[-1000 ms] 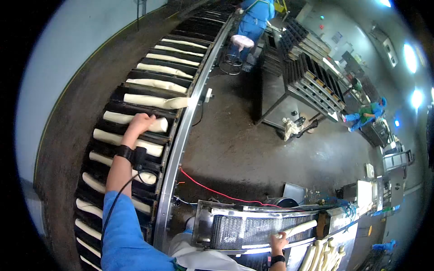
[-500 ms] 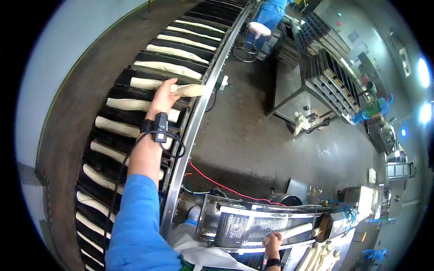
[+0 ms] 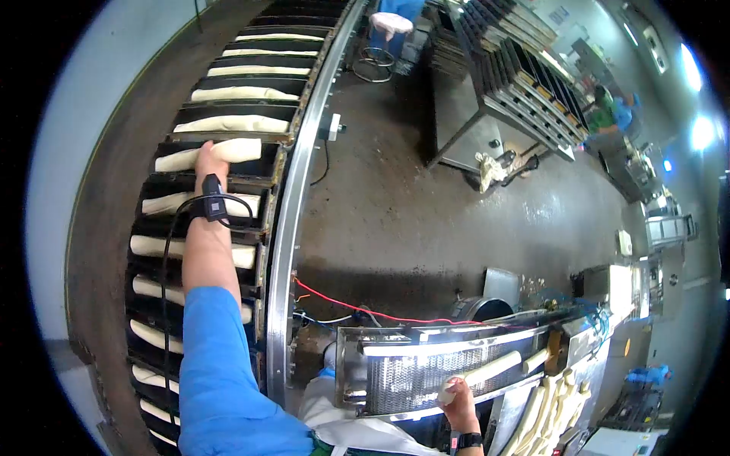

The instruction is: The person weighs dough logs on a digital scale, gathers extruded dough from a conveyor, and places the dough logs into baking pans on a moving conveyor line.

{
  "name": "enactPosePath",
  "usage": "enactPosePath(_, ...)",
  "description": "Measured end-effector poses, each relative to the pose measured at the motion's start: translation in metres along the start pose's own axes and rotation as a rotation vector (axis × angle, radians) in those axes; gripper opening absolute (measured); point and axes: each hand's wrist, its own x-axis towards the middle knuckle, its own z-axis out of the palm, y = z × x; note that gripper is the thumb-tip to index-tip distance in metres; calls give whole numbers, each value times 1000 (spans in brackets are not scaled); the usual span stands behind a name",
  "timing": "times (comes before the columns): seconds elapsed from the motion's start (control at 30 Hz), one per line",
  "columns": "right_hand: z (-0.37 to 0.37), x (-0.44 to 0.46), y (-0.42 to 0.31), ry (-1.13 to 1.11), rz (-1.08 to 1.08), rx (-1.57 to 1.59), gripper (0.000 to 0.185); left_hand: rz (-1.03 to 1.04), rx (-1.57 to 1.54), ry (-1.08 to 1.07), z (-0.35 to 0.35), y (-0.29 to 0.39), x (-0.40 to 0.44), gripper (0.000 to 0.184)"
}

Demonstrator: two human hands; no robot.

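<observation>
My left hand [image 3: 211, 161] is closed around the middle of a long dough roll [image 3: 242, 150], which lies in one of the dark baking tins [image 3: 266, 169] at the left. The roll's right end stays inside the tin, and its far side is hidden by my fingers. Over the mesh conveyor [image 3: 403, 384] at the lower right, my right hand [image 3: 458, 401] grips the near end of another dough roll [image 3: 493, 368]. A shorter visible piece of dough [image 3: 536, 361] lies beyond it at the conveyor's far end.
A metal rail [image 3: 285, 251] edges the row of tins, several holding dough. More dough rolls [image 3: 544, 414] lie beside the conveyor. A red cable [image 3: 365, 310] crosses below. Tin stacks stand on a steel table [image 3: 460, 140]. A round stool [image 3: 391, 24] and other people are farther off.
My left hand has moved left with its dough roll, whose end no longer overhangs the rail. My right hand still holds the other roll on the conveyor. The view has shifted.
</observation>
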Motion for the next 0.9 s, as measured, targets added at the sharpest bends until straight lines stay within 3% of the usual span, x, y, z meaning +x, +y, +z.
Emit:
enactPosePath(0.1,-1,0,1,-105,85,76,23,120,435,-85,8,-8,-14,44)
enactPosePath(0.17,-9,1,10,-339,35,127,16,443,1224,-237,16,-36,-59,46)
enactPosePath(0.2,-1,-6,11,-256,6,93,22,579,1481,-304,24,-44,-90,50)
enactPosePath(0.27,-14,7,19,-492,-28,126,20,721,1533,-468,39,-58,-138,60)
enactPosePath(0.3,9,-18,0,-334,0,100,24,512,1409,-463,60,-60,-181,58)
enactPosePath(0.33,7,-18,1,-339,-35,149,29,404,1306,-383,65,-64,-193,59)
enactPosePath(0.37,18,-29,-14,-216,24,142,30,402,1298,-448,71,-60,-211,56)
enactPosePath(0.4,1,-6,6,-297,-45,356,31,412,1291,-522,72,-62,-212,54)
enactPosePath(0.47,-3,-34,-28,-421,-63,470,29,144,922,-421,72,-69,-166,62)
enactPosePath(0.5,-6,-51,-42,-208,-80,447,30,38,732,-346,72,-72,-144,71)
enactPosePath(0.57,-34,-61,-61,-62,-185,594,30,-51,651,-493,75,-77,-149,66)
enactPosePath(0.6,-59,-56,-63,-187,-333,691,29,-99,621,-549,78,-80,-156,65)
enactPosePath(0.67,-92,-83,-77,-94,-487,764,22,-110,679,-629,74,-86,-170,57)
enactPosePath(0.77,-174,-96,-66,-12,-743,761,24,-143,738,-574,75,-98,-215,48)
enactPosePath(0.9,-285,-85,-12,499,-621,762,24,-180,855,-620,61,-114,-247,44)
